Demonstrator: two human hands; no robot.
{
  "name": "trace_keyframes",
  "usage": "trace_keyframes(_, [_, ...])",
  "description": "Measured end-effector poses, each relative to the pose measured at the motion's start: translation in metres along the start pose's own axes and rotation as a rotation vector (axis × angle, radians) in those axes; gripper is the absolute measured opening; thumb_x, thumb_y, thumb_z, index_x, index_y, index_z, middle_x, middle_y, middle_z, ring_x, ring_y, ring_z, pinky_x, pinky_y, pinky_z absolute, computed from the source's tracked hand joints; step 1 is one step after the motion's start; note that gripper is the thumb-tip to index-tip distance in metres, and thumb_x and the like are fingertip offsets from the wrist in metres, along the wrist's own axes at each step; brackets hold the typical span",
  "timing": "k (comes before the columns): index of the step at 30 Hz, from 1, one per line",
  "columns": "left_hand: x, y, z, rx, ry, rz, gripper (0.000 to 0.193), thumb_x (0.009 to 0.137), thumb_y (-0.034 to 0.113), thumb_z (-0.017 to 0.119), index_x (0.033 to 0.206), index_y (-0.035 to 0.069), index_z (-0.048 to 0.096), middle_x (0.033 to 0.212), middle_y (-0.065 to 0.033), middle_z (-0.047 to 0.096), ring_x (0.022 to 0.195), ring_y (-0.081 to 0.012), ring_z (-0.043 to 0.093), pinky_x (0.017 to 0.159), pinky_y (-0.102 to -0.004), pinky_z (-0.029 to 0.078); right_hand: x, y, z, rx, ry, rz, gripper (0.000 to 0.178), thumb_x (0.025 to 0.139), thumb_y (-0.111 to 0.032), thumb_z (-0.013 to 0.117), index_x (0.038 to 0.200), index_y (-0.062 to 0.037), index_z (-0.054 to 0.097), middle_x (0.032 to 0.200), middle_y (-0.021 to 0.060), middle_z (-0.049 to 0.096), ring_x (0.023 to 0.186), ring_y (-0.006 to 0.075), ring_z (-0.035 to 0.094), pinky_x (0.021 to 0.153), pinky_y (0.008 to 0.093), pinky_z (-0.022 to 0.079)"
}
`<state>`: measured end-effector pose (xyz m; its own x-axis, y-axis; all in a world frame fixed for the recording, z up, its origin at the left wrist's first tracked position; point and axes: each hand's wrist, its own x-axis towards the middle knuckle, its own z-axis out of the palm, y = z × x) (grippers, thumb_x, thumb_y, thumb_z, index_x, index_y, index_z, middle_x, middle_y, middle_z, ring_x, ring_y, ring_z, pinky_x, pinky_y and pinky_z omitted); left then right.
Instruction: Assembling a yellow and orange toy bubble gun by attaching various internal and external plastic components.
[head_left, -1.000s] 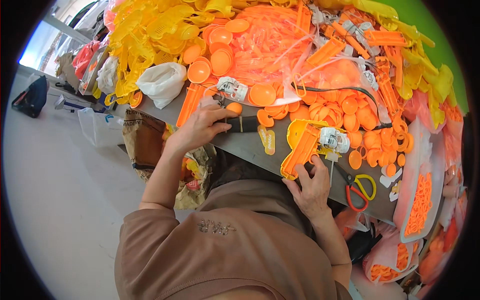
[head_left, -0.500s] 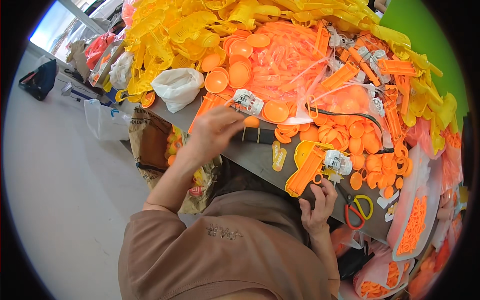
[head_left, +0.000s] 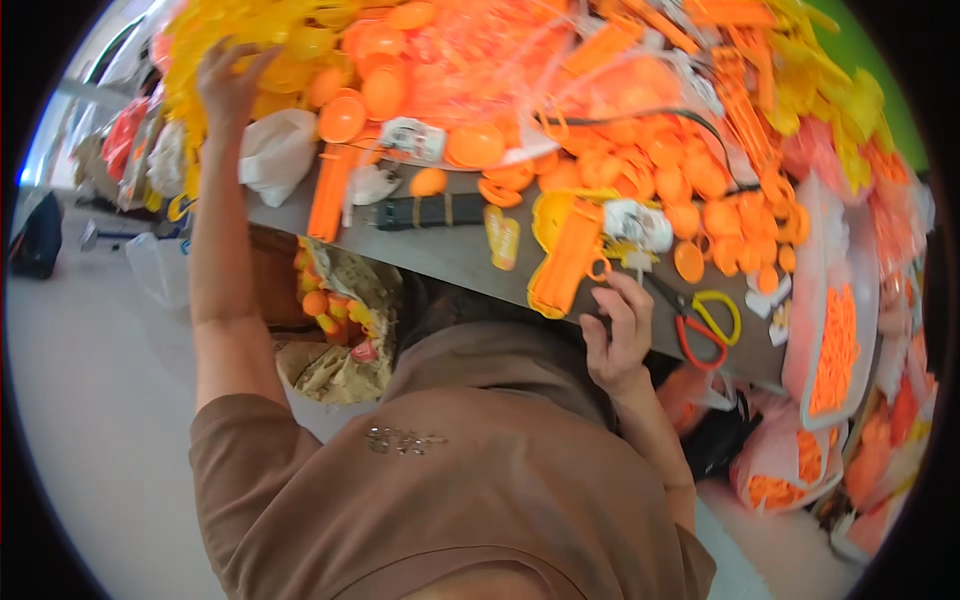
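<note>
My left hand (head_left: 232, 78) is stretched out to the far left, fingers apart, at the heap of yellow plastic parts (head_left: 305, 45); I see nothing held in it. At the table's front edge, my right hand (head_left: 618, 335) has its fingers loosely curved and apart, beside a yellow half-shell (head_left: 546, 220). In that shell lies an orange grip-like part (head_left: 572, 258) with a small ring, and a white mechanism (head_left: 640, 226) sits at its right end. Scissors (head_left: 700, 330) with red and yellow handles rest right of my right hand.
Orange cups (head_left: 343, 118) and discs are piled across the table. A white bag (head_left: 277, 155), a dark banded block (head_left: 430, 211) and a yellow label piece (head_left: 501, 240) lie left of the shell. A clear bin (head_left: 800, 378) of orange bits stands right; a paper sack (head_left: 345, 375) sits below.
My left hand has gone from beside the dark block to the yellow heap at the far left. My right hand stays by the shell. The whole view has shifted.
</note>
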<state>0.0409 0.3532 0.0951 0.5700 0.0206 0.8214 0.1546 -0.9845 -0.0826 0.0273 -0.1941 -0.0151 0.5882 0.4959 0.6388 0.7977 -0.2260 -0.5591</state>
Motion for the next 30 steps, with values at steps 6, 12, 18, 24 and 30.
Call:
trace_keyframes(6, [0.036, 0.024, -0.033, -0.28, 0.227, -0.068, 0.015, 0.071, 0.02, 0.079, 0.084, 0.012, 0.073, 0.084, -0.0051, 0.066, 0.082, -0.0136, 0.06, 0.066, -0.024, 0.048, 0.001, 0.0, -0.004, 0.057, 0.082, -0.033, 0.026, 0.089, -0.017, 0.058, 0.106, 0.0026, 0.054, 0.11, 0.0205, 0.054, 0.08, 0.0224, 0.053, 0.063, 0.0272, 0.046])
trace_keyframes(12, [0.053, 0.155, -0.115, -0.472, 0.221, -0.229, 0.02, 0.076, 0.009, 0.073, 0.091, -0.003, 0.068, 0.092, -0.0131, 0.067, 0.091, -0.0132, 0.062, 0.075, -0.0244, 0.049, 0.029, -0.027, -0.011, 0.067, 0.106, -0.166, 0.039, 0.087, -0.026, 0.062, 0.11, 0.0032, 0.052, 0.112, 0.0225, 0.054, 0.089, 0.0302, 0.055, 0.074, 0.0355, 0.045])
trace_keyframes(18, [0.029, 0.257, -0.129, -1.05, -0.193, -0.042, 0.039, 0.078, 0.023, 0.065, 0.103, -0.006, 0.058, 0.113, -0.0272, 0.055, 0.103, -0.0398, 0.058, 0.093, -0.0461, 0.045, 0.084, -0.053, 0.01, 0.161, 0.048, -0.005, 0.062, 0.079, -0.026, 0.072, 0.125, 0.0042, 0.044, 0.122, 0.0221, 0.05, 0.103, 0.032, 0.053, 0.085, 0.0382, 0.045])
trace_keyframes(24, [-0.005, 0.304, -0.106, -1.297, -0.145, -0.235, 0.071, 0.075, 0.036, 0.072, 0.125, -0.006, 0.044, 0.123, -0.022, 0.051, 0.111, -0.0326, 0.055, 0.095, -0.0452, 0.043, 0.056, -0.069, 0.027, 0.679, -0.199, 0.175, 0.061, 0.077, -0.025, 0.075, 0.122, 0.0027, 0.046, 0.094, 0.0144, 0.055, 0.077, 0.0261, 0.059, 0.071, 0.0356, 0.049])
trace_keyframes(30, [-0.052, 0.318, -0.09, -1.322, -0.365, -0.497, 0.082, 0.072, 0.015, 0.078, 0.136, -0.007, 0.032, 0.119, -0.0142, 0.054, 0.104, -0.0195, 0.056, 0.088, -0.0299, 0.047, 0.051, -0.067, 0.023, 0.683, -0.379, 0.295, 0.062, 0.078, -0.028, 0.072, 0.122, 0.0039, 0.042, 0.099, 0.0194, 0.055, 0.089, 0.0359, 0.058, 0.075, 0.0415, 0.048])
